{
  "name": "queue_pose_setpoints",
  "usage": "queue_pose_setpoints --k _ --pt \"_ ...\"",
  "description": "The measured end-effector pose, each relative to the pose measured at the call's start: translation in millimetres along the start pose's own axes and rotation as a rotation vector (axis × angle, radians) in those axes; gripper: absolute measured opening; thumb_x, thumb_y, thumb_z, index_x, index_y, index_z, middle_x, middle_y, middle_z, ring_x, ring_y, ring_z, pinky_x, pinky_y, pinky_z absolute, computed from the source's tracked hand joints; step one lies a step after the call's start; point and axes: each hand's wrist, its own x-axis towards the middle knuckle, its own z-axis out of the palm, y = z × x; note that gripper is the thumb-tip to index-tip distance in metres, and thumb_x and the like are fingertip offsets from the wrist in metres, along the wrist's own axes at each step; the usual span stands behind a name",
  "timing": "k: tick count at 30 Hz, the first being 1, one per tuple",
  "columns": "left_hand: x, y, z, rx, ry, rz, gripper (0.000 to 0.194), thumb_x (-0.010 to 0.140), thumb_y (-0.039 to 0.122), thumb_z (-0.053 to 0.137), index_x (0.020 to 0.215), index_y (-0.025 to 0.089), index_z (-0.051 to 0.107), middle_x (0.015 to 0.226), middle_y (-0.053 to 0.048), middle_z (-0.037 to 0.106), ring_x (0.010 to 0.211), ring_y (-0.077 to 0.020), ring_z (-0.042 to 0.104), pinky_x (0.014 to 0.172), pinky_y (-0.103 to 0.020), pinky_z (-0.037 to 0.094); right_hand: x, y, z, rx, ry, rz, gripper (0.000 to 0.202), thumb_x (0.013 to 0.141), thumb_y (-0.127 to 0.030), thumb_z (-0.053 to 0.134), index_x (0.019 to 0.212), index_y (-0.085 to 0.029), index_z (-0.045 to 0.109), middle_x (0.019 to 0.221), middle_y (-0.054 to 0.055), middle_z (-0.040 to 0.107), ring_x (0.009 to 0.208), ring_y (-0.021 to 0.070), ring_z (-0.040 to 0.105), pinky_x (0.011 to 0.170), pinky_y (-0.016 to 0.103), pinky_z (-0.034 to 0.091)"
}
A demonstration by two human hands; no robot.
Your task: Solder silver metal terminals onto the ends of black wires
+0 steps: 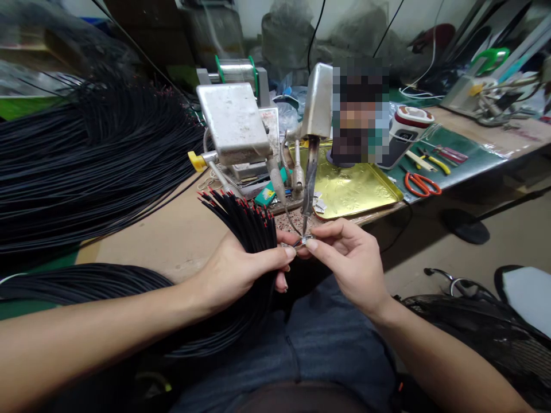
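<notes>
My left hand (241,261) is closed around a thick bundle of black cables (252,229) whose stripped ends show red wire tips. Its thumb and forefinger also pinch a single wire end by the soldering spot. Opposite it, my right hand (350,255) pinches a small metal connector (305,240) between thumb and forefinger. The tip of an upright soldering iron (309,195) on a stand meets the connector from above. From the left, a thin solder feed tube (278,183) reaches down to the same spot. Fingers partly hide the joint.
A solder spool (236,70) sits behind the metal soldering machine (232,120). A gold tray (357,186) lies to the right, then orange-handled scissors (422,183), yellow-handled pliers (437,160) and a screwdriver (451,154). Large coils of black cable (86,166) fill the left.
</notes>
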Motion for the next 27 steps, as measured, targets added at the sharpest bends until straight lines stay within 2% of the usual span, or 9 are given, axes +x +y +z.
queue_pose_setpoints --k 7,27 --pt "-1.7 -0.1 1.3 0.009 0.005 -0.004 0.041 0.08 0.037 0.082 0.107 0.008 0.07 0.063 -0.003 0.069 0.052 -0.0142 0.065 0.056 -0.023 0.055 -1.6 -0.8 -0.4 -0.021 -0.004 -0.023 0.014 0.084 -0.017 0.081 0.09 -0.017 0.069 0.082 0.002 0.077 0.074 0.013 0.077 0.072 0.017 0.063" --pt "-2.6 -0.2 1.0 -0.035 0.0 -0.008 0.045 0.079 0.035 0.085 0.108 0.007 0.067 0.063 -0.002 0.068 0.052 -0.0141 0.066 0.055 -0.022 0.056 -0.2 -4.6 0.1 -0.001 -0.001 0.022 0.016 0.084 -0.021 0.083 0.092 -0.017 0.069 0.083 0.004 0.078 0.074 0.0166 0.078 0.073 0.024 0.065"
